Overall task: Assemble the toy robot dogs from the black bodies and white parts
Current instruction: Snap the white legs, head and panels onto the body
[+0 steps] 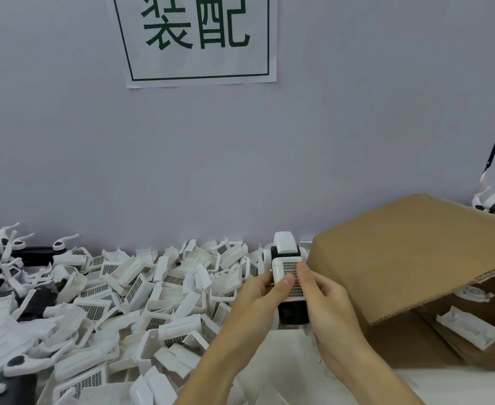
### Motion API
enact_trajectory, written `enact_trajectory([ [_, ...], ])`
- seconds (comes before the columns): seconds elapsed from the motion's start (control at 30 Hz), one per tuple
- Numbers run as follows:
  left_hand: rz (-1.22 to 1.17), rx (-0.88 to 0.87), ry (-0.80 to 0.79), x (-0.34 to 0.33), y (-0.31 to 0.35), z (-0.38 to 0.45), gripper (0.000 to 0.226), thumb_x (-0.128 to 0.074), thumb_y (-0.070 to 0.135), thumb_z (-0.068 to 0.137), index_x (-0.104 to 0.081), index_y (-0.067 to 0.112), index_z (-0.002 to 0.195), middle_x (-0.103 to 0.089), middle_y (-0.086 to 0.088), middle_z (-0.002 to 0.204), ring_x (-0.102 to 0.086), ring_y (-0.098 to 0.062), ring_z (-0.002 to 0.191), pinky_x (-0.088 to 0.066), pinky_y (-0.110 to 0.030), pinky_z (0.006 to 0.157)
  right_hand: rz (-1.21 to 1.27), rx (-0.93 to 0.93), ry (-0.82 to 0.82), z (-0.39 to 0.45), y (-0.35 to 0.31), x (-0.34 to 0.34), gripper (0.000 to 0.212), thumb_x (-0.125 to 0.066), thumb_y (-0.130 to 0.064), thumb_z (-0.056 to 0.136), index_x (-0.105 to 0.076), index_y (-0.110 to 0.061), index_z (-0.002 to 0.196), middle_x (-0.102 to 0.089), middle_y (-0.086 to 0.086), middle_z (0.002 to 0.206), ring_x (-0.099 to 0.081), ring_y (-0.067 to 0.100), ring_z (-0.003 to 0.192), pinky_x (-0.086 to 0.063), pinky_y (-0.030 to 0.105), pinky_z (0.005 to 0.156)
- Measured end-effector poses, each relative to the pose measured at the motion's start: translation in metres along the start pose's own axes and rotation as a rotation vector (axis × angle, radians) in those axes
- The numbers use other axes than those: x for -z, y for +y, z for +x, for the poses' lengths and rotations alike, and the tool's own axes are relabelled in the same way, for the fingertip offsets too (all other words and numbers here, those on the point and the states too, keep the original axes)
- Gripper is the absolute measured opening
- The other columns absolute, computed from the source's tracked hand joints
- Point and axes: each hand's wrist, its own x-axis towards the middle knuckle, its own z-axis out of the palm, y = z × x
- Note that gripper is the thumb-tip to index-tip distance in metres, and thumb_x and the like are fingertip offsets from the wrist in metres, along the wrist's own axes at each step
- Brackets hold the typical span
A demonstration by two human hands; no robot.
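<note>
Toy robot dog (290, 276) sat partly built, just right of centre low in the frame, held between both hands against the grey wall (240, 156). Largest things first: wall with a white sign (199, 39) at upper centre; open cardboard box (410, 258) at right, flap raised, a few white parts inside at lower right; pile of white parts (141, 290) spread across the lower left, some with grille panels, a few black bodies mixed in at far left.

Step in hand, as judged: seating a white grille cover on the black body. White head piece stood at the dog's top end, black body end showed at the bottom by the palms. Cover looked in place but whether it had clicked home could not be told.

Next move likely calls for firm, even thumb pressure along the cover to snap it, then a check of the edges, then a pick from the pile for the following part.

Left hand (258, 296) gripped the dog's left side, thumb laid across the grille. Right hand (325, 296) gripped the right side, fingers curled round it, thumb pressing the grille's upper edge. Both forearms came up from the lower edge of the frame, converging on the dog.
</note>
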Motion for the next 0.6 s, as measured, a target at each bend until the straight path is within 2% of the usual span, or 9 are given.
enact_trajectory([
  [0.07, -0.010, 0.001, 0.021, -0.0014, -0.0023, 0.0008, 0.032, -0.058, 0.037, 0.102, -0.071, 0.014, 0.120, -0.075, -0.015, 0.113, -0.072, -0.031, 0.107, -0.059, -0.052, 0.091, 0.108, -0.062, -0.067, 0.0018, -0.0019, 0.0054, 0.032, -0.058, -0.039, 0.094, -0.080, -0.019, 0.106, -0.077, 0.015, 0.105, -0.074, 0.031, 0.102, -0.059, 0.052, 0.089],
  [0.13, -0.035, 0.011, 0.045, -0.0014, -0.0025, 0.0019, 0.034, -0.052, 0.036, 0.103, -0.071, 0.012, 0.120, -0.076, -0.015, 0.112, -0.073, -0.031, 0.106, -0.060, -0.049, 0.088, 0.154, -0.088, -0.146, 0.0020, -0.0039, 0.0086, 0.032, -0.060, -0.034, 0.091, -0.078, -0.017, 0.111, -0.075, 0.017, 0.112, -0.072, 0.033, 0.106, -0.060, 0.051, 0.087],
  [0.23, -0.055, 0.035, 0.048, 0.0014, -0.0022, 0.0027, 0.034, -0.049, 0.032, 0.105, -0.071, 0.012, 0.121, -0.075, -0.016, 0.114, -0.073, -0.031, 0.106, -0.062, -0.047, 0.085, 0.116, -0.077, -0.165, 0.0022, -0.0018, 0.0111, 0.026, -0.055, -0.022, 0.099, -0.078, -0.019, 0.111, -0.076, 0.013, 0.113, -0.072, 0.028, 0.109, -0.057, 0.050, 0.093],
  [0.33, -0.024, 0.034, 0.062, 0.0021, -0.0034, 0.0025, 0.028, -0.050, 0.023, 0.106, -0.070, 0.013, 0.124, -0.074, -0.015, 0.116, -0.071, -0.032, 0.110, -0.057, -0.056, 0.093, 0.053, -0.045, -0.132, 0.0028, 0.0006, 0.0125, 0.024, -0.056, -0.016, 0.101, -0.075, -0.018, 0.114, -0.077, 0.006, 0.112, -0.073, 0.022, 0.108, -0.059, 0.042, 0.091],
  [0.37, -0.011, 0.027, 0.078, 0.0017, -0.0043, 0.0029, 0.028, -0.049, 0.021, 0.107, -0.069, 0.013, 0.124, -0.075, -0.014, 0.116, -0.071, -0.031, 0.110, -0.058, -0.055, 0.093, 0.012, -0.016, -0.118, 0.0022, -0.0002, 0.0118, 0.023, -0.057, -0.015, 0.100, -0.074, -0.019, 0.114, -0.077, 0.002, 0.111, -0.073, 0.018, 0.107, -0.060, 0.035, 0.088],
  [0.43, 0.014, 0.004, 0.106, 0.0007, -0.0054, 0.0034, 0.027, -0.048, 0.019, 0.107, -0.069, 0.014, 0.124, -0.075, -0.012, 0.114, -0.073, -0.028, 0.108, -0.061, -0.045, 0.085, -0.065, 0.053, -0.102, 0.0022, -0.0001, 0.0115, 0.022, -0.058, -0.013, 0.100, -0.074, -0.023, 0.110, -0.078, -0.003, 0.108, -0.073, 0.013, 0.105, -0.059, 0.025, 0.085],
  [0.5, 0.033, -0.009, 0.131, -0.0006, -0.0054, 0.0029, 0.027, -0.048, 0.018, 0.107, -0.070, 0.014, 0.122, -0.077, -0.009, 0.110, -0.074, -0.023, 0.103, -0.061, -0.035, 0.077, -0.093, 0.082, -0.088, 0.0012, 0.0004, 0.0101, 0.022, -0.058, -0.013, 0.099, -0.075, -0.026, 0.107, -0.078, -0.005, 0.106, -0.073, 0.011, 0.103, -0.058, 0.025, 0.085],
  [0.6, 0.038, -0.018, 0.142, -0.0009, -0.0044, 0.0024, 0.026, -0.048, 0.016, 0.107, -0.071, 0.014, 0.119, -0.078, -0.009, 0.106, -0.075, -0.023, 0.099, -0.061, -0.034, 0.076, -0.106, 0.093, -0.083, 0.0005, 0.0013, 0.0090, 0.023, -0.059, -0.014, 0.099, -0.076, -0.029, 0.102, -0.079, -0.007, 0.104, -0.073, 0.008, 0.102, -0.058, 0.023, 0.085],
])
